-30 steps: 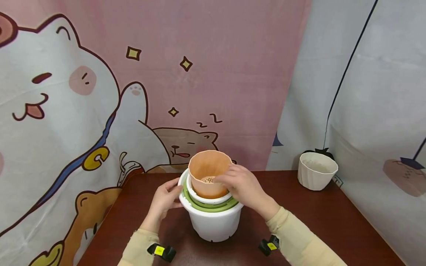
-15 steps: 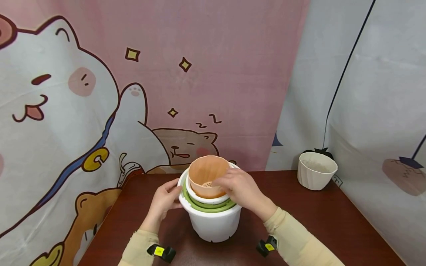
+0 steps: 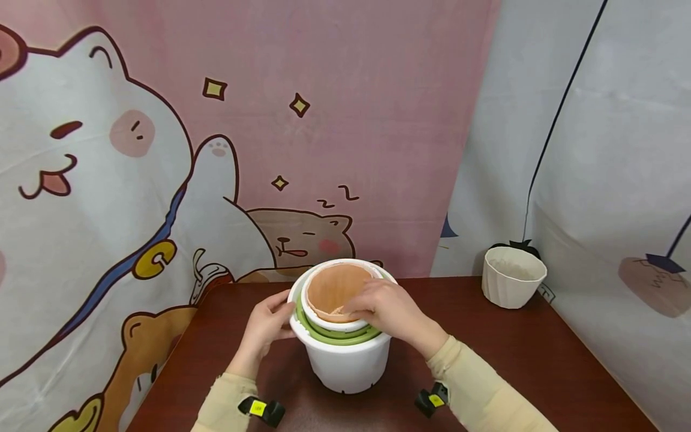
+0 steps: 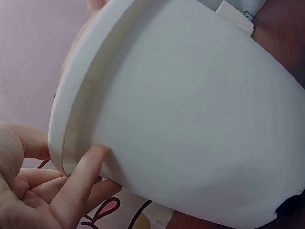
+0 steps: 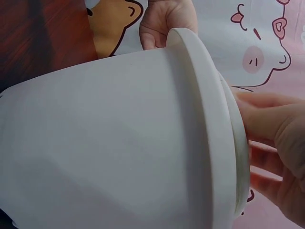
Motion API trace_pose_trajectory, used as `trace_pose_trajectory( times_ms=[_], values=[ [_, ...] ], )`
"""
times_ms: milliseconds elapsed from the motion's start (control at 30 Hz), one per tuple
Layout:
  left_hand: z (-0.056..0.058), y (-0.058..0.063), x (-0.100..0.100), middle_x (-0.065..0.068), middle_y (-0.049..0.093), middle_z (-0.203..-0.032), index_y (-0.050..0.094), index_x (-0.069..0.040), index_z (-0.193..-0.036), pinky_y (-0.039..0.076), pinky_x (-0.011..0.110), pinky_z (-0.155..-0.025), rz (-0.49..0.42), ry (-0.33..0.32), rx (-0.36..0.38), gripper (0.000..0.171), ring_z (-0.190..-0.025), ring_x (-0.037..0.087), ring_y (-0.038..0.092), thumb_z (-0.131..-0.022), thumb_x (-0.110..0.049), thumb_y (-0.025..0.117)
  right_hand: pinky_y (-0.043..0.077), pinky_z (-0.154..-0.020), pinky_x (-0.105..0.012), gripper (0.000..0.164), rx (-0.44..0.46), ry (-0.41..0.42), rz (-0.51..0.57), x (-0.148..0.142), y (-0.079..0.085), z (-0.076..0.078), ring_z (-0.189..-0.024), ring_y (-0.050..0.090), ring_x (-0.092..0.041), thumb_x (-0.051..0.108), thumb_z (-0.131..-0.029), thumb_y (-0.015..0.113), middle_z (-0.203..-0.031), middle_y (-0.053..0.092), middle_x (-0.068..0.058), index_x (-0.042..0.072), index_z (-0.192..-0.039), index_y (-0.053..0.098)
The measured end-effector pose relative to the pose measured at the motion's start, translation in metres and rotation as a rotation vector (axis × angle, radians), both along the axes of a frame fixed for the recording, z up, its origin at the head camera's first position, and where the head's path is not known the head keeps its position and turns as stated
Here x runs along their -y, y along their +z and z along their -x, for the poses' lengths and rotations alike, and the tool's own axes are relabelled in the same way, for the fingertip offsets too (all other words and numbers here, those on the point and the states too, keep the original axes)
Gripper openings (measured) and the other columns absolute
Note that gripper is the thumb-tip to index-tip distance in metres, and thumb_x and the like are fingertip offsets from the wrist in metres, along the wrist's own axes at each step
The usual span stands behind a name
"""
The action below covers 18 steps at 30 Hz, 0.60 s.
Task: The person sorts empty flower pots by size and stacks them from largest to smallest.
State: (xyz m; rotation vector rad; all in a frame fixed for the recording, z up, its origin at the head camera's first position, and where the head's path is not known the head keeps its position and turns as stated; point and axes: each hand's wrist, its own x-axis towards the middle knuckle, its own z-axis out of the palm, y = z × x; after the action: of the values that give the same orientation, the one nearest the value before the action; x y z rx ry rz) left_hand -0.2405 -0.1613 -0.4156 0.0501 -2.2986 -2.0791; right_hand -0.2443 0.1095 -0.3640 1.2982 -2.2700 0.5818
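A large white flowerpot [image 3: 348,366] stands on the table in the head view, with a green pot [image 3: 336,340] and a smaller white pot [image 3: 324,321] nested inside it. Within these sits an orange flowerpot [image 3: 335,288], its rim about level with the small white one. My left hand [image 3: 266,324] grips the large pot's rim from the left; in the left wrist view its fingers [image 4: 86,171] lie under that rim. My right hand [image 3: 391,306] pinches the near right rim of the orange pot, fingertips partly hidden inside. The right wrist view shows that hand [image 5: 281,138] beyond the pots' rims.
A cream-coloured pot [image 3: 513,282] stands apart at the back right of the dark red table [image 3: 459,318]. Behind the table hangs a pink and white cartoon cloth [image 3: 388,132].
The orange pot has sunk down into the small white pot, with my right hand dropping slightly along with it. My left hand has stayed at the large pot's rim.
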Motion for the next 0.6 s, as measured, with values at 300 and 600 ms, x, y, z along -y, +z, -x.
trace_pose_trajectory(
  times_ms=[300,600],
  values=[
    [0.001,-0.001,-0.001,0.023,0.067,-0.111,0.056,0.003,-0.137,0.062,0.042,-0.06,0.01,0.001,0.007,0.041,-0.077,0.024,0.07,-0.097,-0.006,0.059,0.053,-0.083,-0.027,0.03,0.072,-0.021,-0.016,-0.01,-0.001,-0.003,-0.095,0.062,-0.006,0.029,-0.084,0.08,-0.104,0.07,0.014,0.025,-0.114,0.075],
    [0.003,-0.002,0.0,0.022,0.066,-0.113,0.056,0.001,-0.137,0.062,0.042,-0.061,0.024,0.012,0.018,0.041,-0.077,0.025,0.07,-0.097,-0.007,0.06,0.053,-0.083,-0.032,0.037,0.074,-0.04,0.121,-0.034,0.0,-0.013,-0.093,0.062,-0.009,0.022,-0.081,0.083,-0.108,0.07,0.01,0.018,-0.117,0.073]
  ],
)
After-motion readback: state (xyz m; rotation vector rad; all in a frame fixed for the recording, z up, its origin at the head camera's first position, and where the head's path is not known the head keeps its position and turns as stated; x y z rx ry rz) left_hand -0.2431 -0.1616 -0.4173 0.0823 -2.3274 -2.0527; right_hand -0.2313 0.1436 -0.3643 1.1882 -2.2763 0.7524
